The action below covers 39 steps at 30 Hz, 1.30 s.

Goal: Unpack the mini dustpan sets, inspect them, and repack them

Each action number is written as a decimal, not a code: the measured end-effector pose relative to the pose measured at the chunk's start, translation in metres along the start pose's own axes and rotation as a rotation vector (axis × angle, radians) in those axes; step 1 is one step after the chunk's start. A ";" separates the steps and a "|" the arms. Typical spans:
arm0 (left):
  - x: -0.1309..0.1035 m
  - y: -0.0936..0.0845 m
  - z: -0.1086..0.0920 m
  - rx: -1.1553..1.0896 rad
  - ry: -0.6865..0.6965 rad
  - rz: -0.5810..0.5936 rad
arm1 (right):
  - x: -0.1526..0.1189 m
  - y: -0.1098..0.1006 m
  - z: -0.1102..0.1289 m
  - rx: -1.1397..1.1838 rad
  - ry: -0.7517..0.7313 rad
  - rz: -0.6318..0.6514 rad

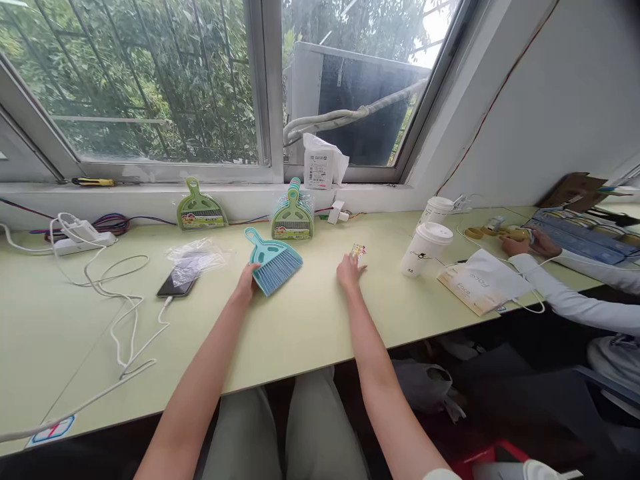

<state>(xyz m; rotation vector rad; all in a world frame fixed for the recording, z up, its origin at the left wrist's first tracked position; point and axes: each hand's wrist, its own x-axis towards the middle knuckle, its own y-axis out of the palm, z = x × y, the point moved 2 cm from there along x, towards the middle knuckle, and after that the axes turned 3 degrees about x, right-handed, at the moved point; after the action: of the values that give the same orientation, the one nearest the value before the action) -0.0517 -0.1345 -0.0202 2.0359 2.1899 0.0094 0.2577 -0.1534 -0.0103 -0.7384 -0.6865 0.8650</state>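
Note:
A small teal hand brush lies on the pale green table, its bristles pointing toward me. My left hand rests against the brush's near left edge, fingers curled on it. My right hand lies flat on the table with fingers reaching toward a small colourful card just beyond the fingertips. Two green brush-and-dustpan sets lean against the window ledge behind.
A phone on a white cable lies left, beside a crumpled clear bag and a power strip. Two paper cups and a white paper bag stand right. Another person's sleeve and hand work at far right.

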 end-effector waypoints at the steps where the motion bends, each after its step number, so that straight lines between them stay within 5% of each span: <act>1: 0.002 -0.005 0.000 -0.029 -0.019 -0.039 | 0.000 0.003 -0.002 -0.003 -0.037 0.068; 4: 0.005 -0.014 -0.002 -0.098 -0.066 -0.100 | -0.007 0.011 0.009 0.014 -0.261 0.182; 7: 0.004 -0.016 -0.004 -0.112 -0.075 -0.101 | -0.017 0.015 0.027 0.002 -0.420 0.120; 10: 0.004 -0.016 -0.003 -0.101 -0.070 -0.096 | -0.021 0.017 0.032 -0.052 -0.337 -0.018; 14: 0.004 -0.015 -0.003 -0.129 -0.061 -0.071 | -0.014 0.023 0.021 -0.028 -0.192 0.134; 18: 0.004 -0.016 -0.003 -0.147 -0.069 -0.077 | -0.016 0.020 0.024 0.039 -0.372 0.224; 24: 0.008 -0.019 0.000 -0.148 -0.058 -0.088 | -0.038 0.022 0.049 0.046 -0.420 0.093; 29: 0.007 -0.019 -0.001 -0.131 -0.049 -0.101 | -0.048 0.038 0.058 0.031 -0.443 0.297; 39: -0.002 0.000 0.004 -0.321 -0.103 -0.011 | -0.037 0.020 0.060 0.658 -0.248 0.187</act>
<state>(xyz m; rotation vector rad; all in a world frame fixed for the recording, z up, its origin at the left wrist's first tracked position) -0.0515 -0.1369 -0.0241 1.8070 1.9884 0.2344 0.1856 -0.1595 -0.0009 -0.1028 -0.5049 1.2816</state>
